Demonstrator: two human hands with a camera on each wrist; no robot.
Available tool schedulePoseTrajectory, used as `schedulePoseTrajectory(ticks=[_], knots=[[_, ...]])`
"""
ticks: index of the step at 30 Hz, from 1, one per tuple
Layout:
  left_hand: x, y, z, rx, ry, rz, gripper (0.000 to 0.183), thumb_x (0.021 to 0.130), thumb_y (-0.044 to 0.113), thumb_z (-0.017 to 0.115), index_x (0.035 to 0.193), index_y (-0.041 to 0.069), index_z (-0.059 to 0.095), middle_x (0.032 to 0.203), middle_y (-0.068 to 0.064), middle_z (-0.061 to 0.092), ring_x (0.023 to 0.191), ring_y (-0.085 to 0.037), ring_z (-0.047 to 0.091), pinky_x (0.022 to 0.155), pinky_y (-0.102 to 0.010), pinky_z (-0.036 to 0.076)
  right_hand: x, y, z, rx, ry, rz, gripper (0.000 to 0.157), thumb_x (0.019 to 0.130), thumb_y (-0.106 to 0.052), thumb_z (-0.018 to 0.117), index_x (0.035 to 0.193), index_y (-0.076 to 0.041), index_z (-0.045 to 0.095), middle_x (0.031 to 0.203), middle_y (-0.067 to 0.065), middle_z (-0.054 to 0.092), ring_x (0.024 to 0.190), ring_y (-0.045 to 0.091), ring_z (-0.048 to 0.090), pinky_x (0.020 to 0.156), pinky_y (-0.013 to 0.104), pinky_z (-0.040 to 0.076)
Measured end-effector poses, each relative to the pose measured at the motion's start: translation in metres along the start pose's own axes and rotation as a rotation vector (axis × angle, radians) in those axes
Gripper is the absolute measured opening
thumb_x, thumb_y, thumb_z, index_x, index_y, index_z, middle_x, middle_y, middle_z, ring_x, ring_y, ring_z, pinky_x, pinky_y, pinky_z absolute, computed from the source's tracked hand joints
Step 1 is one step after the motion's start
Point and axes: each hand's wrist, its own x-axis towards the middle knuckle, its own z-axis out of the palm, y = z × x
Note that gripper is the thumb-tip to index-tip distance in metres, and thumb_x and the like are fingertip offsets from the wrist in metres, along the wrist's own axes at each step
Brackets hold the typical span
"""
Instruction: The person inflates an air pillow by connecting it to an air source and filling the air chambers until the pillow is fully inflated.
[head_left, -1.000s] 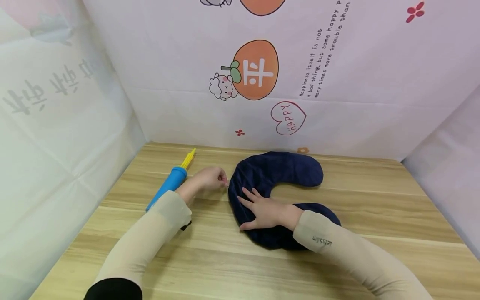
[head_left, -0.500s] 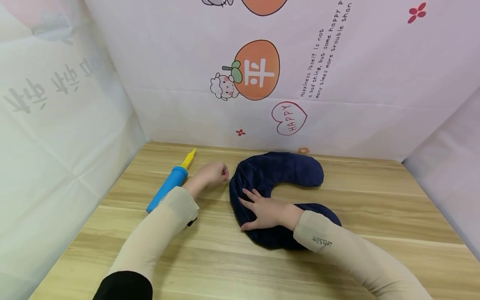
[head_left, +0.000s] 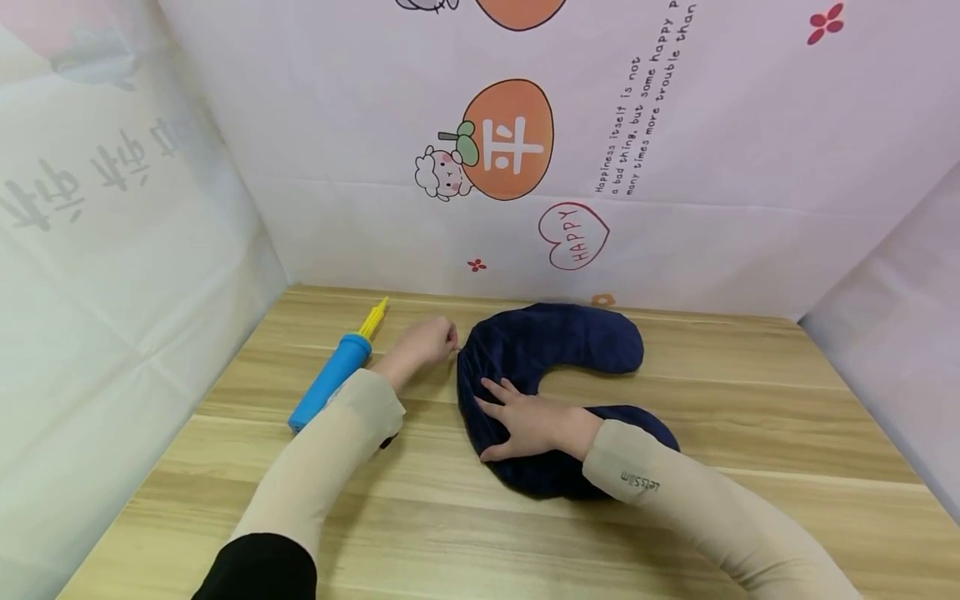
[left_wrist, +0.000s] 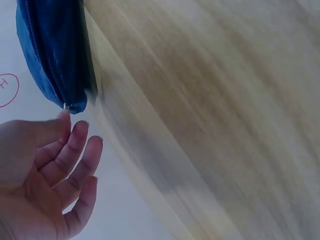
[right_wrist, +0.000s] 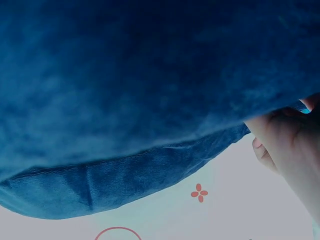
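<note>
A dark navy, C-shaped neck pillow [head_left: 592, 337] in velvety cloth lies on the table, its opening facing right. Thumb and fingertips of my left hand [head_left: 429, 340] pinch a small metal zipper pull [left_wrist: 66, 106] at the pillow's left edge. In the left wrist view the zipper [left_wrist: 37, 45] runs along the pillow's side up to that pull, and the remaining fingers are loosely bent. My right hand [head_left: 528, 423] rests on the pillow's curved middle with its fingers spread. The right wrist view is mostly filled by blue cloth, with part of that hand at the right.
Left of the left hand lies a hand pump with a blue barrel [head_left: 330, 379] and yellow nozzle [head_left: 374, 317]. The wood-grain table [head_left: 465, 542] meets a printed white backdrop [head_left: 352, 208] at the back, with white sheets on both sides.
My left hand has moved toward the back of the table along the pillow's left edge, taking the zipper pull with it. The right hand keeps its place on the pillow.
</note>
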Motion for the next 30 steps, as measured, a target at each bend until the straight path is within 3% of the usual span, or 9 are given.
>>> schedulePoseTrajectory(ticks=[18,30], knots=[[0.016,0.005,0.001,0.091,0.060,-0.028,0.012,0.103,0.021,0.064,0.101,0.011,0.071,0.099,-0.005,0.071,0.089,-0.021,0.065,0.077,-0.040,0.055,-0.002,-0.004,-0.002,-0.006,-0.029,0.027,0.087,0.094,-0.053,0.071,0.162,-0.018,0.031,0.171,0.007,0.006,0.155,0.035,0.011,0.110,0.064,0.035],[0.027,0.005,0.002,0.092,0.079,-0.022,0.012,0.103,0.015,0.061,0.100,0.007,0.069,0.098,-0.006,0.070,0.086,-0.021,0.064,0.076,-0.038,0.054,-0.001,-0.009,-0.001,-0.003,-0.033,0.019,0.084,0.093,-0.047,0.074,0.161,-0.016,0.035,0.171,0.008,0.009,0.154,0.036,0.012,0.109,0.064,0.036]])
